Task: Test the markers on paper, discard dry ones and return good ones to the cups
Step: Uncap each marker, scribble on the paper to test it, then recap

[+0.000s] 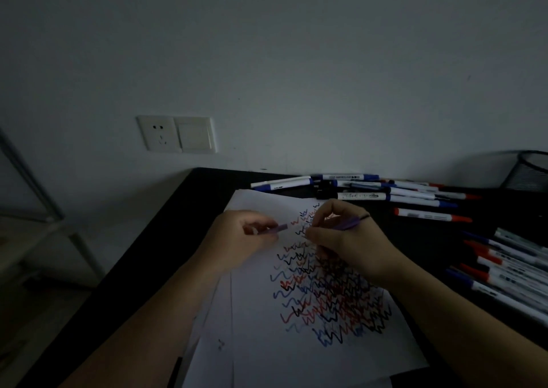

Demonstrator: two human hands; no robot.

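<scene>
1. The left hand [247, 233] reaches in from the lower left over the paper [296, 355], its forearm lying across the sheet's left edge; its grip is closed on a small purple cap [274, 229], pinched between thumb and fingers with the cap's end pointing right.
2. The right hand [344, 239] comes in from the lower right, curled in a writing pose, its grip closed around a purple marker [345, 224] whose rear end sticks out past the thumb toward the upper right.
3. The marker's tip is hidden under the right hand's fingers, so contact with the paper cannot be told.
4. The paper lies on the dark counter [154, 257], covered through its middle with blue, red and black zigzag scribbles [329, 301]; more sheets show beneath its left edge.
5. A loose pile of white markers [385, 190] with blue and red caps lies at the counter's far edge beside the wall.
6. A second row of markers [513, 269] is cut off by the right frame edge.
7. A black mesh cup [529, 169] stands at the far right, partly out of frame; its contents cannot be seen.
8. The scene is dim and the hands slightly blurred; marker labels are unreadable.
</scene>
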